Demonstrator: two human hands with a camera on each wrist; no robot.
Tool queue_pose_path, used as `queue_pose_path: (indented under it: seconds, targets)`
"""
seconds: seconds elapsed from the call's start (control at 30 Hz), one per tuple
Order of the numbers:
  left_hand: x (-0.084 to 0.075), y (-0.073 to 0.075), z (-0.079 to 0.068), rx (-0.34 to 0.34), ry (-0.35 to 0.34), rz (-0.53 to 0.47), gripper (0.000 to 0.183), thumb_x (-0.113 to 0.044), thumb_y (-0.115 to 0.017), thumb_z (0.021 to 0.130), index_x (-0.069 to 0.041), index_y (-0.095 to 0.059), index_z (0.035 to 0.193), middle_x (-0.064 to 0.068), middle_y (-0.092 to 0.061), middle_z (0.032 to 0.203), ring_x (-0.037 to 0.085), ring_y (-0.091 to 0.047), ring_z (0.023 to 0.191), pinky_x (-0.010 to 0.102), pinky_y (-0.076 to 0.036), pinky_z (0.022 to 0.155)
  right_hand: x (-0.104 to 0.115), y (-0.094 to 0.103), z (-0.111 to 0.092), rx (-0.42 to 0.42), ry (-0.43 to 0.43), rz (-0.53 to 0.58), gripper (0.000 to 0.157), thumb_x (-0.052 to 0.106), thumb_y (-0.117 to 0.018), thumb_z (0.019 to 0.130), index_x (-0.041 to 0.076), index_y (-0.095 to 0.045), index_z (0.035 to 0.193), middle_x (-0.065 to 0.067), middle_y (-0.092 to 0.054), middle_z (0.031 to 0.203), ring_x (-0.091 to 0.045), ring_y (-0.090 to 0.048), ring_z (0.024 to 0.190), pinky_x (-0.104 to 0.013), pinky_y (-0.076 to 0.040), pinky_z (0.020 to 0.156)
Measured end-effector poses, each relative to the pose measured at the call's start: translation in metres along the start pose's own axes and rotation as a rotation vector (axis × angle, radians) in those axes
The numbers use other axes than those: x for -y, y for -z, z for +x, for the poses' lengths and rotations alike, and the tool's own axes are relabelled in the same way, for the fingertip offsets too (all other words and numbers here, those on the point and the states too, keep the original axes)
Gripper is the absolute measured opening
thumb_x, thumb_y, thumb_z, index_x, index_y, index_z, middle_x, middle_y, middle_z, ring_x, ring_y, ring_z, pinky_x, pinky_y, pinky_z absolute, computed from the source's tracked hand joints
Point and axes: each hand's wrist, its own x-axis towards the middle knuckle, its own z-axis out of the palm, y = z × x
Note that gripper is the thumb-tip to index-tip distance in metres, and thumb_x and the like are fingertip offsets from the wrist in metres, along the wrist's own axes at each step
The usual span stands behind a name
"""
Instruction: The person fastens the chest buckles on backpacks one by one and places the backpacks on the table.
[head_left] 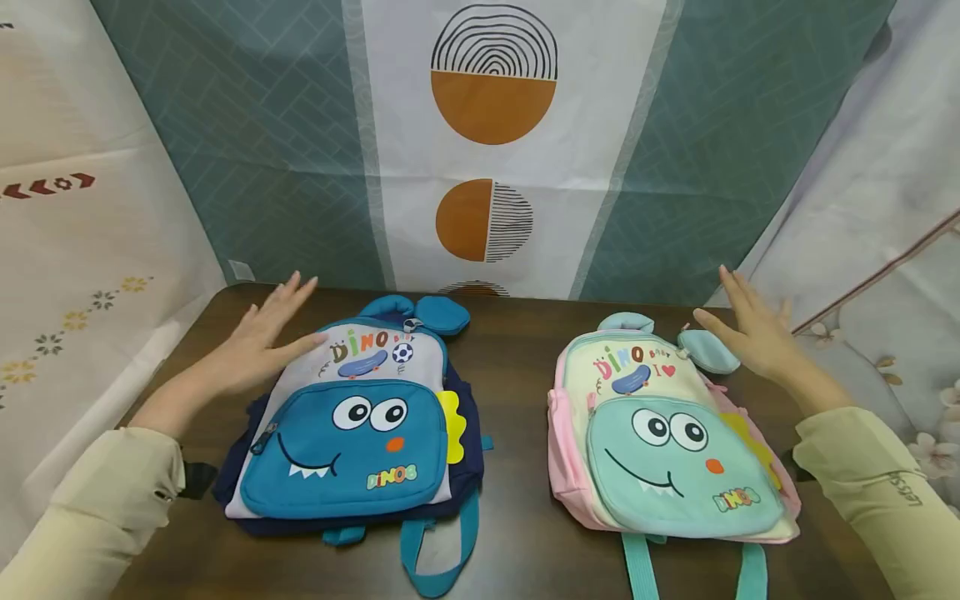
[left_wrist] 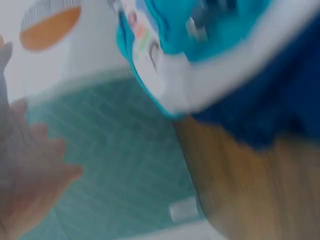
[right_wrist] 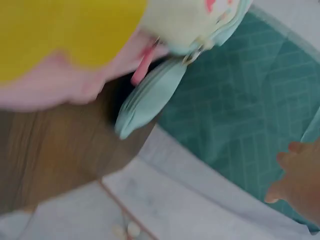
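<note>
Two small cartoon dinosaur backpacks lie on a brown table, front pockets facing up. The blue backpack [head_left: 345, 450] is at the left, and the mint and pink backpack [head_left: 675, 467] at the right. My left hand [head_left: 258, 342], fingers spread, is by the blue backpack's upper left side; whether it touches cannot be told from the head view. My right hand [head_left: 761, 333] is held with fingers extended near the mint coin pouch [head_left: 708, 351] on the other backpack. In the right wrist view that pouch [right_wrist: 152, 95] hangs apart from the hand [right_wrist: 302, 177]. Neither hand holds anything.
The wooden table [head_left: 517, 417] shows between the bags and ends at a patterned green and white curtain [head_left: 300, 167]. White cloths hang at the left [head_left: 75, 250] and right [head_left: 900, 333]. A blue strap loop [head_left: 442, 550] and mint straps [head_left: 640, 567] extend toward the near edge.
</note>
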Motion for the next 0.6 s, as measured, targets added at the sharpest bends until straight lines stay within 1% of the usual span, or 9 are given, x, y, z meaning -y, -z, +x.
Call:
queue_pose_path:
  seconds: [0.07, 0.1, 0.17, 0.23, 0.27, 0.3, 0.4, 0.5, 0.6]
  targets:
    - [-0.016, -0.010, 0.001, 0.068, -0.044, -0.067, 0.075, -0.042, -0.052, 0.093, -0.026, -0.008, 0.151, 0.007, 0.004, 0.157, 0.039, 0.001, 0.142, 0.068, -0.002, 0.105, 0.008, -0.001, 0.001, 0.015, -0.008, 0.065, 0.081, 0.046, -0.044, 0.096, 0.025, 0.014, 0.148, -0.018, 0.006, 0.155, -0.050, 0.002, 0.137, -0.066, 0.025, 0.094]
    - [-0.024, -0.015, 0.000, 0.101, -0.061, -0.073, 0.075, -0.044, -0.054, 0.092, -0.027, -0.011, 0.151, 0.007, 0.001, 0.158, 0.040, -0.003, 0.141, 0.069, -0.008, 0.103, 0.014, -0.002, 0.001, 0.023, -0.006, 0.083, 0.083, 0.046, -0.046, 0.095, 0.026, 0.015, 0.148, -0.019, 0.003, 0.155, -0.050, -0.002, 0.137, -0.069, 0.018, 0.097]
    - [-0.042, -0.028, -0.002, 0.177, -0.100, -0.045, 0.080, -0.051, -0.057, 0.088, -0.027, -0.015, 0.151, 0.007, -0.004, 0.157, 0.042, -0.009, 0.140, 0.071, -0.014, 0.100, 0.027, -0.004, 0.002, 0.048, 0.011, 0.125, 0.086, 0.044, -0.051, 0.093, 0.028, 0.014, 0.148, -0.019, 0.000, 0.155, -0.049, -0.011, 0.136, -0.071, -0.001, 0.101]
    - [-0.059, -0.042, -0.008, 0.278, -0.119, 0.028, 0.089, -0.062, -0.058, 0.081, -0.030, -0.014, 0.151, 0.005, -0.003, 0.158, 0.041, -0.010, 0.140, 0.069, -0.015, 0.102, 0.041, -0.006, 0.004, 0.078, 0.043, 0.157, 0.088, 0.041, -0.056, 0.092, 0.030, 0.011, 0.148, -0.018, -0.003, 0.155, -0.047, -0.022, 0.134, -0.069, -0.020, 0.098]
    - [-0.067, -0.049, -0.011, 0.330, -0.130, 0.071, 0.093, -0.066, -0.058, 0.077, -0.031, -0.013, 0.151, 0.005, -0.002, 0.158, 0.040, -0.008, 0.141, 0.068, -0.013, 0.104, 0.049, -0.007, 0.005, 0.094, 0.059, 0.176, 0.088, 0.040, -0.057, 0.091, 0.032, 0.010, 0.149, -0.017, -0.005, 0.155, -0.045, -0.026, 0.133, -0.068, -0.027, 0.096]
    - [-0.074, -0.056, -0.014, 0.377, -0.144, 0.105, 0.097, -0.070, -0.058, 0.075, -0.031, -0.011, 0.151, 0.004, -0.001, 0.158, 0.038, -0.006, 0.142, 0.067, -0.010, 0.105, 0.056, -0.009, 0.006, 0.110, 0.072, 0.188, 0.088, 0.039, -0.058, 0.091, 0.034, 0.008, 0.148, -0.017, -0.006, 0.155, -0.043, -0.030, 0.132, -0.067, -0.031, 0.093]
    - [-0.094, -0.073, -0.020, 0.479, -0.175, 0.159, 0.102, -0.072, -0.060, 0.071, -0.033, -0.009, 0.151, 0.002, 0.003, 0.158, 0.033, -0.004, 0.143, 0.064, -0.008, 0.107, 0.075, -0.014, 0.012, 0.153, 0.122, 0.216, 0.085, 0.037, -0.059, 0.091, 0.034, 0.003, 0.149, -0.014, -0.008, 0.156, -0.040, -0.033, 0.132, -0.065, -0.031, 0.096]
    - [-0.112, -0.087, -0.024, 0.485, -0.164, 0.168, 0.104, -0.067, -0.066, 0.069, -0.036, -0.009, 0.150, 0.002, 0.002, 0.158, 0.036, -0.010, 0.142, 0.068, -0.014, 0.103, 0.092, -0.025, 0.020, 0.190, 0.183, 0.191, 0.081, 0.036, -0.059, 0.092, 0.027, -0.004, 0.151, -0.015, -0.012, 0.154, -0.039, -0.033, 0.133, -0.065, -0.028, 0.099]
    - [-0.128, -0.098, -0.027, 0.436, -0.116, 0.195, 0.108, -0.063, -0.073, 0.066, -0.039, -0.009, 0.149, 0.003, 0.000, 0.158, 0.042, -0.016, 0.139, 0.074, -0.019, 0.096, 0.110, -0.042, 0.029, 0.246, 0.248, 0.107, 0.078, 0.037, -0.058, 0.092, 0.020, -0.011, 0.151, -0.017, -0.015, 0.153, -0.041, -0.033, 0.132, -0.061, -0.033, 0.098]
